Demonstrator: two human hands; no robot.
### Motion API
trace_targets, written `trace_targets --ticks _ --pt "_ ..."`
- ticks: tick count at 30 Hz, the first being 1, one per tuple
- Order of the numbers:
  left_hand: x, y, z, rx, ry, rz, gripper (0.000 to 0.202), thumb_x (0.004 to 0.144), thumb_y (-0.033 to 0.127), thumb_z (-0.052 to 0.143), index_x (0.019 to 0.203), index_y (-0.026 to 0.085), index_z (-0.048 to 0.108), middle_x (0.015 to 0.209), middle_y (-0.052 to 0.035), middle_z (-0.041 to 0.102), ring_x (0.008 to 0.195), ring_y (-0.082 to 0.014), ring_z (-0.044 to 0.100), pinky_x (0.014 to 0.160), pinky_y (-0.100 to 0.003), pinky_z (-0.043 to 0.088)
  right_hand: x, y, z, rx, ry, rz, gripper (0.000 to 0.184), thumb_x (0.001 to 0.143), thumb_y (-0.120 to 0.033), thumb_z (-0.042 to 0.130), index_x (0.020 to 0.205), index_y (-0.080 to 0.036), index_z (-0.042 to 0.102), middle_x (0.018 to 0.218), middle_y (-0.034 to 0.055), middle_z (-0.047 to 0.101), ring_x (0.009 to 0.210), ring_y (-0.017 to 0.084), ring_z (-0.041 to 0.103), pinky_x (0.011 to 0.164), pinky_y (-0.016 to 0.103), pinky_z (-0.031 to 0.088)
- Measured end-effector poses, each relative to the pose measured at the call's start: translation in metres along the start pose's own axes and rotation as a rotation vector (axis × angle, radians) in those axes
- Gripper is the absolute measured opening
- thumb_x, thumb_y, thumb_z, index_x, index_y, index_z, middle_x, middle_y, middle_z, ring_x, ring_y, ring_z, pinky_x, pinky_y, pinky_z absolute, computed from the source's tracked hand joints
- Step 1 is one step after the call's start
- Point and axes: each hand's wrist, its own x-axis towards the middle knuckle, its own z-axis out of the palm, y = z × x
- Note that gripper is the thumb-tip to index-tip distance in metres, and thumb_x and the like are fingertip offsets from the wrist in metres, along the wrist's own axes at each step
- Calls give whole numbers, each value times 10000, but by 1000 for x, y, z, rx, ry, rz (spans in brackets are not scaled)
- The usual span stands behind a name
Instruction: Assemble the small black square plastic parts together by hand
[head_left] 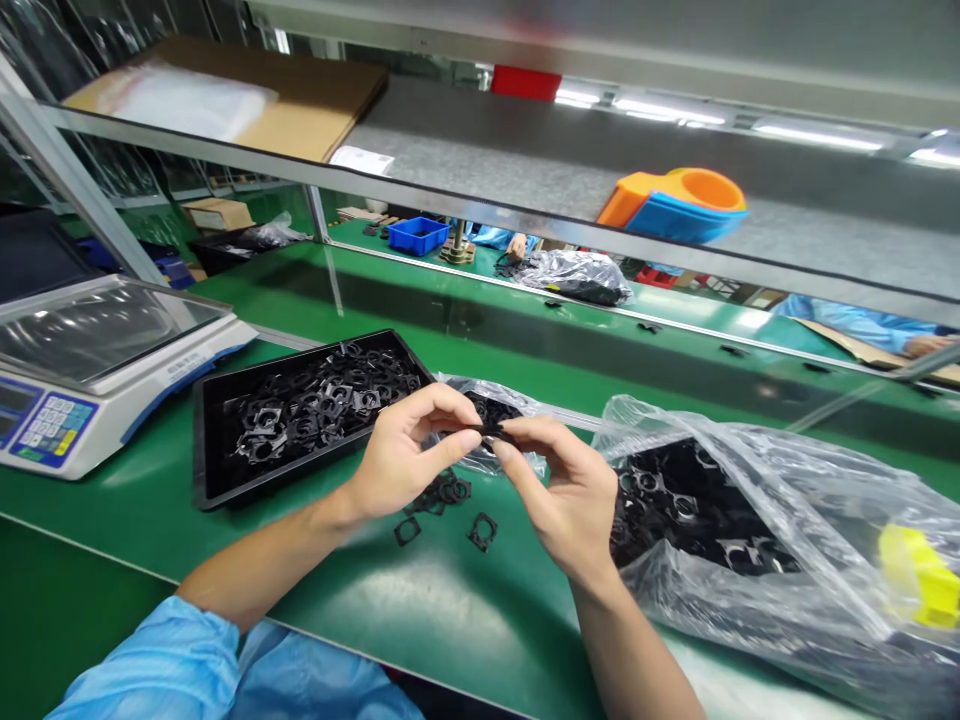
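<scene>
Black part (491, 432), its outline mostly hidden by fingers, sits pinched between both thumbs and forefingers, the left hand (409, 448) at its nine o'clock, the right hand (574, 490) at four. Loose black ring frames (442, 493) lie at seven o'clock; a black tray (199, 440) of similar pieces stands at nine, a clear plastic bag (675, 600) at four.

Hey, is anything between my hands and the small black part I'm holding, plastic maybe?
Nothing visible: the left hand and right hand are bare and pinch the black part directly. A clear plastic bag lies beyond it on the green bench, not between.
</scene>
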Motion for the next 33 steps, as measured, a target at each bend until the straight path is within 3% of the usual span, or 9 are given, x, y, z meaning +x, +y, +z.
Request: trace_targets --ticks 3,7,15,21,27,33 --pt "0 3 -4 100 -53 89 88 891 180 741 968 186 698 944 -52 704 934 -166 666 864 -296 556 1 0 0 -27 -26 -52 181 860 -64 715 922 -228 760 843 18 763 749 165 686 713 305 576" --pt "0 5 -8 135 -62 181 112 885 115 734 964 193 720 884 -31 704 860 -144 658 805 -271 541 1 4 1 -15 -33 -63 188 848 -82 742 957 -233 762 875 28 752 763 170 674 697 309 577" --pt "3 3 -9 -15 30 71 131 866 80 738 922 191 698 894 -25 692 889 -143 677 827 -256 561 2 10 -8 -11 49 -43 263 839 -96 747 1051 -251 752 961 41 727 834 181 654 699 313 582" --pt "3 2 -8 -206 92 -116 122 838 135 784 896 186 691 877 -1 684 820 -99 677 771 -180 583 2 7 -11 -12 26 -49 240 853 -97 729 1042 -243 752 913 40 728 810 180 660 689 312 580" --pt "8 2 -7 -469 142 -387 287 748 300 891 880 171 671 828 8 690 726 -98 687 703 -205 623 4 -2 -19 3 46 -100 226 887 -69 680 1015 -240 754 905 29 737 795 167 657 685 292 557" --pt "0 4 -6 -598 93 -602 415 682 365 932 959 187 680 800 19 682 642 -83 669 639 -197 606 9 -9 -29 13 52 -180 223 885 -54 682 994 -237 749 892 15 735 790 156 661 685 271 534"
